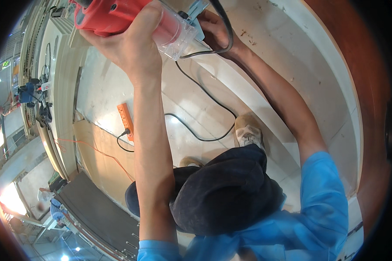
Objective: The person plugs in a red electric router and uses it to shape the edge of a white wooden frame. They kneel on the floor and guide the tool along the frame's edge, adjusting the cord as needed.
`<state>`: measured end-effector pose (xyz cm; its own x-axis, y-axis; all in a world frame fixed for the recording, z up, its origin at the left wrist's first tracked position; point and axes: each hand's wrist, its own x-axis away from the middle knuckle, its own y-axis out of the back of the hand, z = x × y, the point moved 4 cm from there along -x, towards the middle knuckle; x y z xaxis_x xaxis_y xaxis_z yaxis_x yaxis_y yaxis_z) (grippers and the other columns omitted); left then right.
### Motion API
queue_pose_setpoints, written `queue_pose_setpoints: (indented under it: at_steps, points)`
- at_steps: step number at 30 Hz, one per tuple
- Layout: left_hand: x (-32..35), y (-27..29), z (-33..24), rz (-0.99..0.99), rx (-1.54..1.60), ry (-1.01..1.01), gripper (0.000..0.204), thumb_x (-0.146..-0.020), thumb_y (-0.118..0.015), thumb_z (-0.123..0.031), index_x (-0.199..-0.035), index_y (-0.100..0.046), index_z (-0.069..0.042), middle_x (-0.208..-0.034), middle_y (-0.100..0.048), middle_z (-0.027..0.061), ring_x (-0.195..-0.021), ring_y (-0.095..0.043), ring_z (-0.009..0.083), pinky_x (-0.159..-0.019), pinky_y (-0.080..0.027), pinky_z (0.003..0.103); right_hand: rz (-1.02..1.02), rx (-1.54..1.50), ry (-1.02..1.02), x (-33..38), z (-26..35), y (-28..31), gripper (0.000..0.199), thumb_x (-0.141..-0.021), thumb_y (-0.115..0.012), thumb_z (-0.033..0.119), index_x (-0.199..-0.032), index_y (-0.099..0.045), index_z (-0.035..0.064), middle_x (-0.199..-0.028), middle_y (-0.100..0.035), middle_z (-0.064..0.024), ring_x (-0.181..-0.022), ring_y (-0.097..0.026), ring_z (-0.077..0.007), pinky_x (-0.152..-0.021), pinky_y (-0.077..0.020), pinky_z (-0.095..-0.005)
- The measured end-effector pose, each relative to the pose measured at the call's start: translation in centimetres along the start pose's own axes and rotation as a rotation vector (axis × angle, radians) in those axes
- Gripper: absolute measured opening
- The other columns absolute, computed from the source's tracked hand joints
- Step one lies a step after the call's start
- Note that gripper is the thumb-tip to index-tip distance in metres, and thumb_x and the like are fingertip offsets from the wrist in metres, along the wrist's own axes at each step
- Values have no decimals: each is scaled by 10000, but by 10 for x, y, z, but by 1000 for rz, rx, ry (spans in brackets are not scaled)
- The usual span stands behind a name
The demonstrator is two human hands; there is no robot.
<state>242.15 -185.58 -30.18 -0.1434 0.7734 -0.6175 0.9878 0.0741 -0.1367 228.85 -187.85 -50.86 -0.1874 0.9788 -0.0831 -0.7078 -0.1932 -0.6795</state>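
The left hand [133, 48] is clenched around a red plastic power tool with a clear base [130, 19]. The right hand [213, 30] presses beside that base; I cannot tell how its fingers are set. A black cord [204, 93] trails below.

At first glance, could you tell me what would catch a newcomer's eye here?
The red power tool with a clear base, at the top, gripped by the left hand with the right hand behind it. Below, an orange power strip and a looping black cord lie on the pale floor.

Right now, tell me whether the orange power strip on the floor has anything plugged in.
Plugged in: one black plug sits in the orange power strip, its cord curling away across the floor.
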Motion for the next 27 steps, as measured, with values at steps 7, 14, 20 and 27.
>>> queue_pose_setpoints:
  at_steps: [7, 14, 20, 27]
  points:
    - [3, 2, 0, -47, -3, 41, 643, -713, -773, 114, -1250, -458, -48, -1097, -656, 99, -960, -689, 200, -843, -596, 350, 34, 475, 259, 7, 6, 0, 294, -983, -617, 48, -1276, -619, 19, -1159, -709, -56, -1043, -653, -122, -924, -518, -278]
    - [0, 7, 1, -33, -62, 49, 581, -719, -771, 108, -1201, -485, -49, -1070, -666, 93, -937, -688, 197, -816, -600, 348, -93, 613, 328, 10, 9, -4, 203, -985, -620, 64, -1182, -654, 29, -956, -727, -43, -878, -660, -99, -827, -534, -271]
    - [5, 6, 1, -67, -56, 62, 548, -731, -761, 104, -1188, -497, -45, -1051, -670, 93, -909, -693, 198, -808, -602, 328, -34, 485, 239, 12, 22, -9, 250, -1025, -603, 134, -1223, -667, -3, -955, -715, -33, -832, -646, -146, -800, -540, -326]
    - [10, -3, -6, 11, -93, 45, 657, -734, -763, 105, -1296, -453, -37, -1055, -664, 92, -956, -695, 181, -849, -600, 314, 61, -105, -353, -6, 10, -9, 267, -1047, -562, 218, -1184, -696, 33, -993, -690, -21, -811, -595, -86, -721, -460, -247]
